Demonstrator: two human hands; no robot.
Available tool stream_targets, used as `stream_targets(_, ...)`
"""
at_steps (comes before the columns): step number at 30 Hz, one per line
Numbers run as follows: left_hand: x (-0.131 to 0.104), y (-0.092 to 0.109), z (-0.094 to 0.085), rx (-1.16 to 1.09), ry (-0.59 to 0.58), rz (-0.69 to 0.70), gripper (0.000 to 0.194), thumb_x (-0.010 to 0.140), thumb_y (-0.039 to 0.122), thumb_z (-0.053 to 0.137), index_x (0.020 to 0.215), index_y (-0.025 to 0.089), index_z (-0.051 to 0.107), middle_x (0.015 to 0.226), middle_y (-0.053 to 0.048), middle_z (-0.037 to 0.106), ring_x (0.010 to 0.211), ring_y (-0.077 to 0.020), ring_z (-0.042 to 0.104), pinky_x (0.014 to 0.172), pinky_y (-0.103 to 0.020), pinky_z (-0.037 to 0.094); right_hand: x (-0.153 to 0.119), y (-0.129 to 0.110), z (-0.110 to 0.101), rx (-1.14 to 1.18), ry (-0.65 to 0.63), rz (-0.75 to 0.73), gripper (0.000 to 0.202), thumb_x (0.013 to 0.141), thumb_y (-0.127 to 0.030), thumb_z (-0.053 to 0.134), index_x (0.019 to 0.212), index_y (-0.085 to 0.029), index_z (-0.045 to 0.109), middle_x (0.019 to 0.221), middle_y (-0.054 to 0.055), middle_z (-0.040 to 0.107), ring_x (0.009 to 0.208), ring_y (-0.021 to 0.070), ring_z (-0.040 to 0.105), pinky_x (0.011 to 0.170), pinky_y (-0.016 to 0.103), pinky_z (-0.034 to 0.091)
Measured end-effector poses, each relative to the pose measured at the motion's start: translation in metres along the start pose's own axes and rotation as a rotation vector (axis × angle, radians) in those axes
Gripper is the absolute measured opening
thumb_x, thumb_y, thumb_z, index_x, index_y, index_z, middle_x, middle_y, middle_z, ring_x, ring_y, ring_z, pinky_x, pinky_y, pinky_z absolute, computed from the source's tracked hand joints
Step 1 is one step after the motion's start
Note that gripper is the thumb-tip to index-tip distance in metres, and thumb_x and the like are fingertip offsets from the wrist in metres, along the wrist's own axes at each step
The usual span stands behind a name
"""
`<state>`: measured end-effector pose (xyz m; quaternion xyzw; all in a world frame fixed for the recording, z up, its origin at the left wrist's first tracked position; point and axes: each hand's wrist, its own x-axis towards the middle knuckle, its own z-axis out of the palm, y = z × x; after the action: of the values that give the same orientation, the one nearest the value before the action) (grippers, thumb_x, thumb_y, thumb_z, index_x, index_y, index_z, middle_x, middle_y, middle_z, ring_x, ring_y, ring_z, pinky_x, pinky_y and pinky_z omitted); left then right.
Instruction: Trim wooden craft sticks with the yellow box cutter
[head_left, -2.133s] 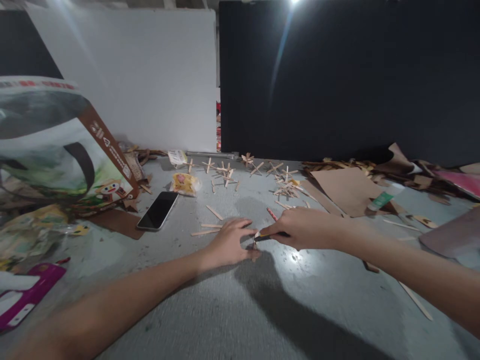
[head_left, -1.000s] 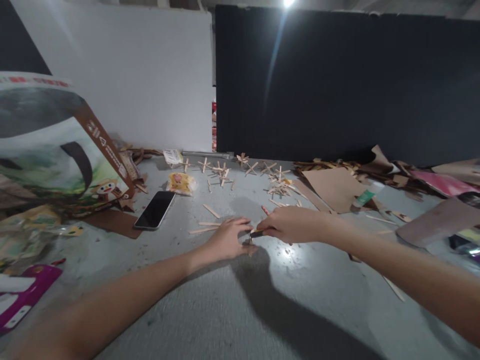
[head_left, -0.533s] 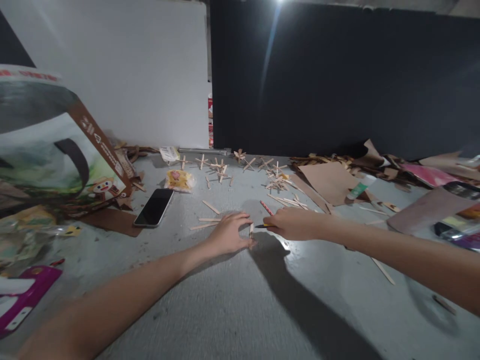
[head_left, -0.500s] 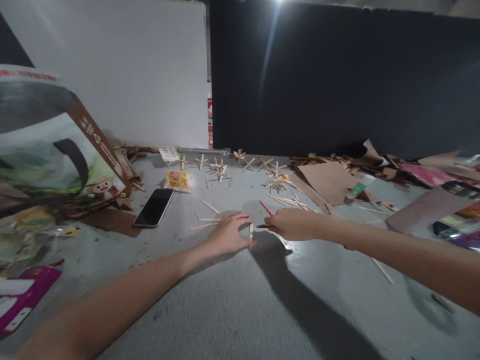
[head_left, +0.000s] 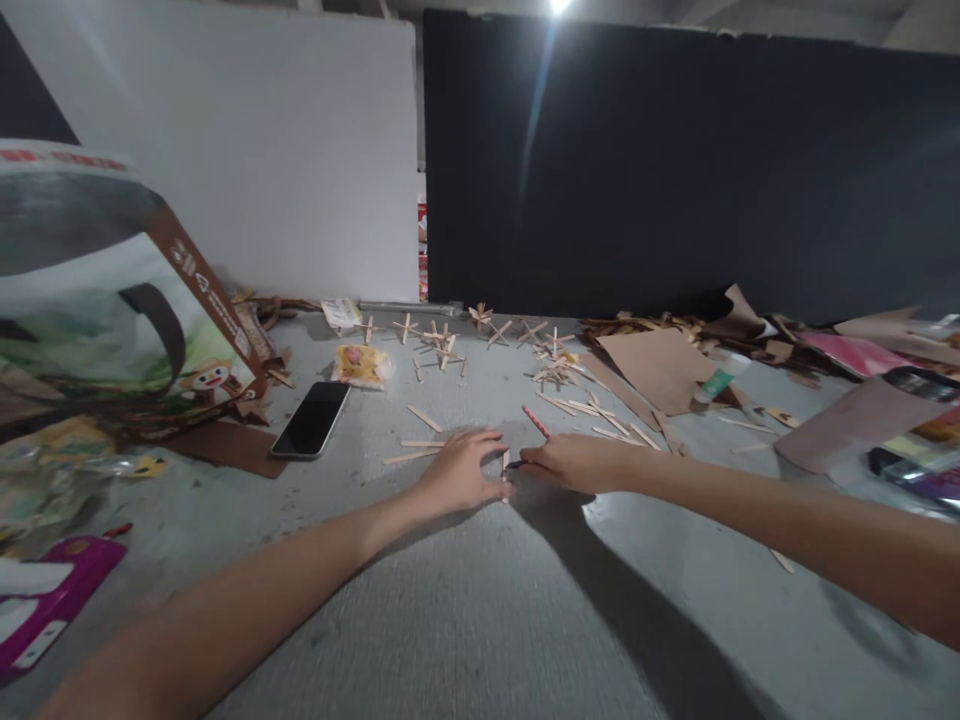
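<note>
My left hand (head_left: pixel 466 470) rests on the grey table, thumb and fingers curved around a short wooden craft stick (head_left: pixel 505 462) and pinning it. My right hand (head_left: pixel 574 463) grips a slim dark-tipped tool (head_left: pixel 514 464); its exact kind is hidden by the fingers. The tool's tip meets the middle of the stick, as far as I can see. A red patterned rod (head_left: pixel 535 420) sticks out behind my right hand, its lower end hidden. Left of my left hand lie loose craft sticks (head_left: pixel 411 458), and more sticks (head_left: pixel 577 405) lie beyond my right hand.
Crossed-stick pieces (head_left: pixel 442 345) line the back of the table. A phone (head_left: pixel 311 420) and a yellow packet (head_left: pixel 361 367) lie left. A large printed bag (head_left: pixel 90 300) stands far left. Cardboard (head_left: pixel 649 370) and a glue stick (head_left: pixel 721 378) are at right.
My right hand has moved left and slightly down, bringing the dark tip from beside the craft stick onto it. My left hand keeps its hold. The view has shifted slightly.
</note>
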<state>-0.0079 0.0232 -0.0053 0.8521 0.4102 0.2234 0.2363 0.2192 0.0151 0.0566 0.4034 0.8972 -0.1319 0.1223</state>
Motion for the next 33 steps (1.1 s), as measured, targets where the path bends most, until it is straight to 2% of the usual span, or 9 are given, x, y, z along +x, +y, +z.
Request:
stream_targets(9,-0.0013,0.0022,-0.0029,0.006,-0.008,0.023,0.059,0.075,0.04,0.091,0.129,0.021,0.075,0.15,-0.016,0.064,0.145,-0.0374,0.052,0.12,-0.054,0.04,-0.0034,-0.0103,-0.0066,0.051,-0.048,0.065,0.032,0.111,-0.035,0.039,0.103,-0.018,0.065,0.077,0.006,0.063,0.068,0.0216,0.057,0.063,0.032,0.033)
stream_targets(13,-0.0012,0.0017,-0.0017,0.004,0.0,0.021,0.058,0.076,0.041,0.09,0.129,0.022,0.074,0.149,-0.014,0.064,0.146,-0.0371,0.051,0.12,-0.054,0.041,-0.0024,-0.0078,-0.0042,0.058,-0.039,0.071,0.031,0.111,-0.035,0.04,0.102,-0.018,0.064,0.077,0.006,0.062,0.068,0.0211,0.055,0.063,0.032,0.032)
stream_targets(20,-0.0014,0.0042,-0.0048,0.007,-0.03,0.015,0.06,0.077,0.041,0.09,0.13,0.02,0.074,0.151,-0.015,0.063,0.148,-0.0357,0.05,0.121,-0.053,0.04,-0.0018,-0.0056,-0.0027,0.073,-0.032,0.06,0.03,0.111,-0.034,0.041,0.099,-0.018,0.064,0.075,0.005,0.061,0.065,0.0191,0.053,0.062,0.031,0.031)
stream_targets(28,-0.0011,0.0026,-0.004,-0.003,-0.029,0.022,0.06,0.077,0.043,0.09,0.131,0.022,0.074,0.152,-0.015,0.062,0.147,-0.0373,0.05,0.121,-0.054,0.039,-0.003,-0.0078,-0.0047,-0.016,-0.039,0.049,0.031,0.111,-0.034,0.04,0.106,-0.017,0.066,0.078,0.008,0.067,0.068,0.0216,0.057,0.061,0.032,0.029)
stream_targets(33,-0.0009,0.0023,-0.0028,-0.004,-0.014,0.027,0.059,0.076,0.043,0.09,0.129,0.021,0.075,0.151,-0.015,0.063,0.146,-0.037,0.052,0.121,-0.053,0.04,-0.0017,-0.0089,-0.007,-0.159,-0.02,-0.005,0.033,0.112,-0.03,0.041,0.109,-0.013,0.07,0.078,0.01,0.07,0.065,0.0212,0.06,0.057,0.033,0.027)
